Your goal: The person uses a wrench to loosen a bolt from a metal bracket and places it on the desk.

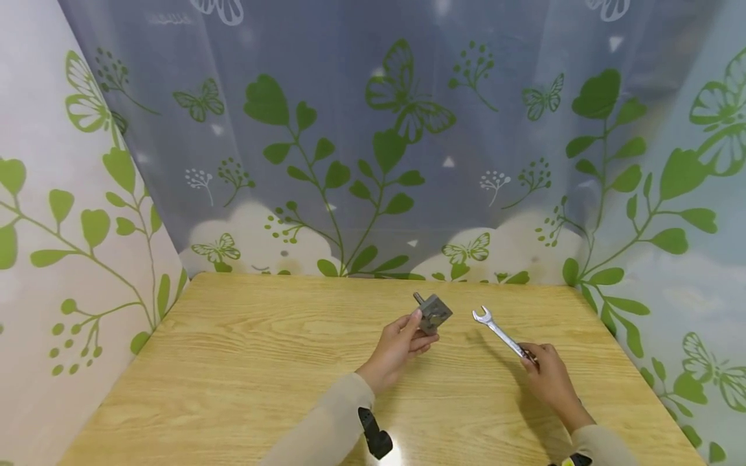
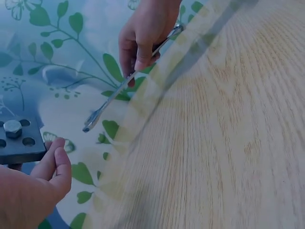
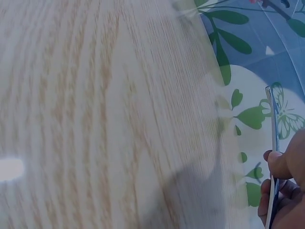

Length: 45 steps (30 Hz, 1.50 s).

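In the head view, the left hand's (image 1: 397, 349) fingers pinch a block (image 1: 436, 312) above the tabletop (image 1: 250, 362) and cover its lower corner, while toward the block's 4 o'clock the right hand's (image 1: 550, 380) fingers grip a wrench (image 1: 501, 334), forked end toward 10 o'clock, far end hidden at the hand. From the left wrist, the block is cut off at 9 o'clock, a bolt (image 2: 13, 127) on its face, and the wrench's forked end is hard to make out. From the right wrist, the wrench stands edge-on at 4 o'clock, its lower end and the right hand cut off.
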Tool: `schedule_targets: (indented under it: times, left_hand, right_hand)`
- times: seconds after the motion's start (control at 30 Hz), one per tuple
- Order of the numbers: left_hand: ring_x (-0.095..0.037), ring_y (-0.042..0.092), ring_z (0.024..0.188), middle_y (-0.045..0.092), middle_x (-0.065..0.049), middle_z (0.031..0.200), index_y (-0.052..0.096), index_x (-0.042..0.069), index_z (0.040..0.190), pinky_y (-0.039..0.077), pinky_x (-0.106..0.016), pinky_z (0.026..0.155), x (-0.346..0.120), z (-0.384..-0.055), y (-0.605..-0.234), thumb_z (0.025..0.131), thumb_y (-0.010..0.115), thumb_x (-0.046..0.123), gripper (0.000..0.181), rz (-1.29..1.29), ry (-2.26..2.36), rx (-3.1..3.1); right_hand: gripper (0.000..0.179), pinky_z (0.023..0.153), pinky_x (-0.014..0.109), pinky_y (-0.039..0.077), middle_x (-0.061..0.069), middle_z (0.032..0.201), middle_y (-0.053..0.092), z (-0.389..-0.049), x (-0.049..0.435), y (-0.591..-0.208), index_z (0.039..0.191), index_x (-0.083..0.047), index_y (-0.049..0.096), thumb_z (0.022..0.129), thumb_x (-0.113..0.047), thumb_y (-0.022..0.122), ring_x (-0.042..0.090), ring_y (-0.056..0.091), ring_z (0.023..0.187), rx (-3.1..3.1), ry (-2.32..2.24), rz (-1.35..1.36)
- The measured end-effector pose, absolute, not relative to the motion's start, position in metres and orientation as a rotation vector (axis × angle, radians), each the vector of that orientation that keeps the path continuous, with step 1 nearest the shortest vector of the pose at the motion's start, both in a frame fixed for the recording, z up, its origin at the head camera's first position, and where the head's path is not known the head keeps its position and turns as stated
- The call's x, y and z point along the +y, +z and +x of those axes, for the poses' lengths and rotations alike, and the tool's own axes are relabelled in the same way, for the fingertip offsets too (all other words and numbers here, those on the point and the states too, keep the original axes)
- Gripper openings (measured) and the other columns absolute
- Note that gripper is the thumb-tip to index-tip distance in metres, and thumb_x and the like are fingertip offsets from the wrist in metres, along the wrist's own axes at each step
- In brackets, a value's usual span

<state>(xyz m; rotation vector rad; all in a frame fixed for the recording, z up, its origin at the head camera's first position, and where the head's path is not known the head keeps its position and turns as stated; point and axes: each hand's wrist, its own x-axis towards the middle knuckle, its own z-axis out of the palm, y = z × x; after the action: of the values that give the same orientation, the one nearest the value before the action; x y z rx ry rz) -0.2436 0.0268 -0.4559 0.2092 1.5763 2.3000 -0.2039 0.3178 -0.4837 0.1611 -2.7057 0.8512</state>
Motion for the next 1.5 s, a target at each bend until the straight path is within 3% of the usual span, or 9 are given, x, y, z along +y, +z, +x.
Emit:
schedule_targets:
  times: [0.13, 0.33, 0.47, 0.63, 0.9, 1.03, 1.17, 1.5]
  left_hand:
    - [-0.027, 0.062, 0.113, 0.061, -0.024, 0.122, 0.039, 0.004, 0.142, 0.052, -0.038, 0.095, 0.024, -0.241, -0.456, 0.1, 0.037, 0.05, 0.063, 0.198, 2.291, 1.581]
    - [-0.025, 0.066, 0.107, 0.063, -0.022, 0.118, 0.042, 0.005, 0.138, 0.052, -0.039, 0.094, 0.02, -0.238, -0.457, 0.102, 0.035, 0.044, 0.053, 0.141, 2.358, 1.6]
    - [-0.024, 0.065, 0.103, 0.063, -0.018, 0.116, 0.044, 0.0, 0.136, 0.052, -0.041, 0.095, 0.013, -0.237, -0.457, 0.104, 0.039, 0.035, 0.048, 0.156, 2.364, 1.674]
    - [-0.024, 0.066, 0.1, 0.063, -0.018, 0.114, 0.047, -0.006, 0.133, 0.055, -0.036, 0.09, 0.007, -0.236, -0.454, 0.103, 0.045, 0.027, 0.044, 0.153, 2.354, 1.719]
    - [-0.02, 0.067, 0.091, 0.063, -0.017, 0.106, 0.053, -0.01, 0.123, 0.057, -0.031, 0.085, -0.003, -0.237, -0.452, 0.092, 0.064, 0.008, 0.037, 0.095, 2.297, 1.803]
    - [-0.017, 0.066, 0.088, 0.062, -0.016, 0.104, 0.053, -0.007, 0.123, 0.058, -0.029, 0.08, -0.008, -0.236, -0.45, 0.084, 0.072, 0.004, 0.045, 0.092, 2.248, 1.913]
    - [-0.017, 0.063, 0.084, 0.063, -0.017, 0.105, 0.044, -0.001, 0.133, 0.059, -0.029, 0.074, -0.013, -0.235, -0.447, 0.08, 0.076, 0.001, 0.062, 0.11, 2.224, 1.998]
    - [-0.017, 0.063, 0.091, 0.057, -0.019, 0.116, 0.036, -0.002, 0.142, 0.057, -0.025, 0.078, -0.021, -0.236, -0.452, 0.081, 0.072, -0.003, 0.071, 0.194, 2.209, 2.04]
  right_hand:
    - [0.025, 0.058, 0.026, 0.044, 0.024, 0.094, 0.056, -0.203, 0.315, -0.487, 0.113, 0.013, 0.06, 0.088, 0.008, 0.059, 0.024, 0.053, 0.077, -2.681, 0.855, 0.181]
    - [0.024, 0.057, 0.025, 0.044, 0.023, 0.095, 0.056, -0.202, 0.312, -0.488, 0.113, 0.012, 0.061, 0.089, 0.008, 0.059, 0.024, 0.053, 0.078, -2.698, 0.867, 0.196]
    - [0.025, 0.056, 0.025, 0.044, 0.022, 0.095, 0.056, -0.202, 0.311, -0.489, 0.113, 0.012, 0.06, 0.089, 0.008, 0.059, 0.024, 0.054, 0.078, -2.702, 0.87, 0.206]
    - [0.025, 0.057, 0.024, 0.044, 0.02, 0.093, 0.057, -0.201, 0.311, -0.488, 0.112, 0.011, 0.062, 0.087, 0.009, 0.061, 0.022, 0.053, 0.077, -2.685, 0.859, 0.209]
    - [0.028, 0.058, 0.023, 0.047, 0.02, 0.096, 0.056, -0.197, 0.306, -0.486, 0.116, 0.01, 0.06, 0.089, 0.006, 0.059, 0.023, 0.054, 0.08, -2.754, 0.911, 0.178]
    - [0.028, 0.057, 0.022, 0.046, 0.021, 0.097, 0.056, -0.195, 0.306, -0.488, 0.116, 0.01, 0.06, 0.089, 0.007, 0.058, 0.022, 0.054, 0.079, -2.771, 0.922, 0.166]
    - [0.028, 0.055, 0.022, 0.046, 0.021, 0.098, 0.056, -0.194, 0.305, -0.488, 0.117, 0.011, 0.06, 0.089, 0.008, 0.058, 0.022, 0.054, 0.078, -2.786, 0.941, 0.176]
    - [0.027, 0.059, 0.024, 0.051, 0.02, 0.101, 0.057, -0.192, 0.299, -0.484, 0.117, 0.009, 0.061, 0.091, 0.005, 0.058, 0.022, 0.057, 0.081, -2.758, 0.994, 0.186]
